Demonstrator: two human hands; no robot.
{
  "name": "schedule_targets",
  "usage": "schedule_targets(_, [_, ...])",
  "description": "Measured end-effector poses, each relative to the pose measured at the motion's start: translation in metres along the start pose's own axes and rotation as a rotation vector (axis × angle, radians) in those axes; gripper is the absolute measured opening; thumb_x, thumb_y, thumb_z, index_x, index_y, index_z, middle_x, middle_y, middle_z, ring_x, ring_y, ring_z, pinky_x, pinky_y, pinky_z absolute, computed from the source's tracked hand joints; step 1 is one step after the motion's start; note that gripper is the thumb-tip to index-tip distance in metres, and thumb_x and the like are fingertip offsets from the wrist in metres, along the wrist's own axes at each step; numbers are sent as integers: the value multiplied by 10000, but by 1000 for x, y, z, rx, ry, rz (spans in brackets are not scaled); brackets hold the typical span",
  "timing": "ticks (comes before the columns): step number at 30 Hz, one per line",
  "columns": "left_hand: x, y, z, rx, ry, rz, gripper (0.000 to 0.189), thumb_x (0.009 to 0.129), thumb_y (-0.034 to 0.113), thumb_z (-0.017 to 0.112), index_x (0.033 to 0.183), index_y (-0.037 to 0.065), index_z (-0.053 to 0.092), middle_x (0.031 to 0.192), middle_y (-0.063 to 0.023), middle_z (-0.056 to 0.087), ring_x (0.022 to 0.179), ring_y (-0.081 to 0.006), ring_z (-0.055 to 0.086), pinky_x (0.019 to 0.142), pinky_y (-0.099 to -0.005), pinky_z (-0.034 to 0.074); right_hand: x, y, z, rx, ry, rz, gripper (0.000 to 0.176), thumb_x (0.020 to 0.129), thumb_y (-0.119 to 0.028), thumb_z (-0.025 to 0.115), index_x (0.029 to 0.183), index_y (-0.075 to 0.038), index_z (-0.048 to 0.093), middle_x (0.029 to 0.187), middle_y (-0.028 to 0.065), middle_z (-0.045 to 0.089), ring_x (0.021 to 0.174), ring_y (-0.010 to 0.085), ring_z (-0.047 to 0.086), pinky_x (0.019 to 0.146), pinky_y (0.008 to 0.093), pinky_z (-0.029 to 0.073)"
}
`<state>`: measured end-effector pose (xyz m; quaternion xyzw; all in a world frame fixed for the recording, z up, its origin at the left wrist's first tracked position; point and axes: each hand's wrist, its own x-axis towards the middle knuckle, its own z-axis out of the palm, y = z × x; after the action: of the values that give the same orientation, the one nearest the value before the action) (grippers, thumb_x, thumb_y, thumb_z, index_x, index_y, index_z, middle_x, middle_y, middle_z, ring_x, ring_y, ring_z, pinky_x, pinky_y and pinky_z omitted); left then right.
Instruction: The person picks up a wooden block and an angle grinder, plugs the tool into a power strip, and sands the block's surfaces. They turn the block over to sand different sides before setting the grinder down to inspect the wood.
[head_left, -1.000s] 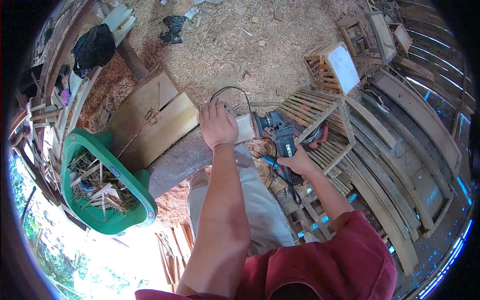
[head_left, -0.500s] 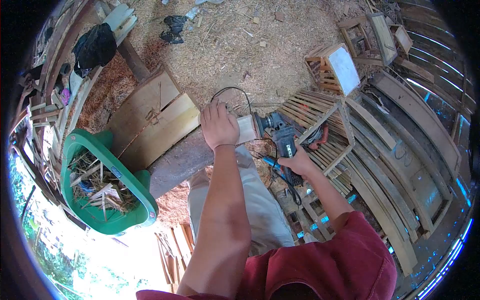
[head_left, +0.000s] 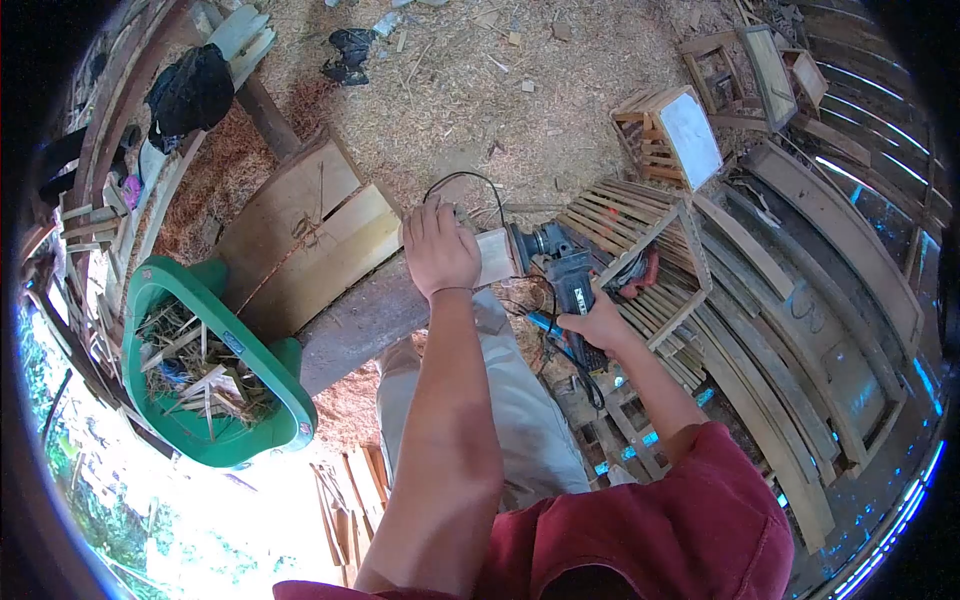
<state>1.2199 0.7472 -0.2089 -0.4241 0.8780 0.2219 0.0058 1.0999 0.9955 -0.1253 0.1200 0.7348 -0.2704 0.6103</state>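
My right hand (head_left: 602, 326) is wrapped round the body of a dark angle grinder (head_left: 573, 285). The grinder's disc end sits at the right end of a pale wooden block (head_left: 494, 257); whether the disc touches it I cannot make out. My left hand (head_left: 441, 247) lies over that block with its fingers together, curling past the far edge and holding it down on a worn wooden bench (head_left: 370, 322). A black cord (head_left: 466, 174) loops behind my left hand.
A green plastic tub (head_left: 300, 405) full of wood scraps stands at the left, near flat boards (head_left: 300, 230). Slatted wooden crates (head_left: 625, 215) and long frames (head_left: 790, 330) crowd the right. Wood shavings (head_left: 450, 100) cover the floor ahead.
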Motion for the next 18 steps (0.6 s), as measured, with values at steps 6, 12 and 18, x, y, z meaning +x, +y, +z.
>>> schedule_targets(6, [0, -1, 2, 7, 0, 13, 395, 906, 247, 565, 1240, 55, 649, 1459, -130, 604, 1396, -352, 514, 1273, -549, 315, 4, 8, -3, -63, 10, -22, 763, 800, -167, 917, 1440, 31, 554, 1165, 100, 740, 981, 183, 706, 894, 357, 584])
schedule_targets(12, [0, 0, 1, 44, -18, 15, 395, 926, 230, 545, 1262, 55, 656, 1448, -141, 628, 1404, -349, 530, 1278, -545, 319, 8, 17, -2, -13, 1, -44, 932, 799, -171, 918, 1568, 35, 434, 1182, 106, 730, 987, 175, 702, 887, 355, 586])
schedule_targets(18, [1, 0, -1, 11, -28, 24, 381, 925, 227, 547, 1248, 60, 660, 1433, -142, 632, 1370, -359, 556, 1275, -543, 326, 20, 41, -5, -50, 3, -41, 966, 797, -144, 904, 1602, 25, 399, 1152, 102, 723, 938, 176, 706, 862, 350, 588])
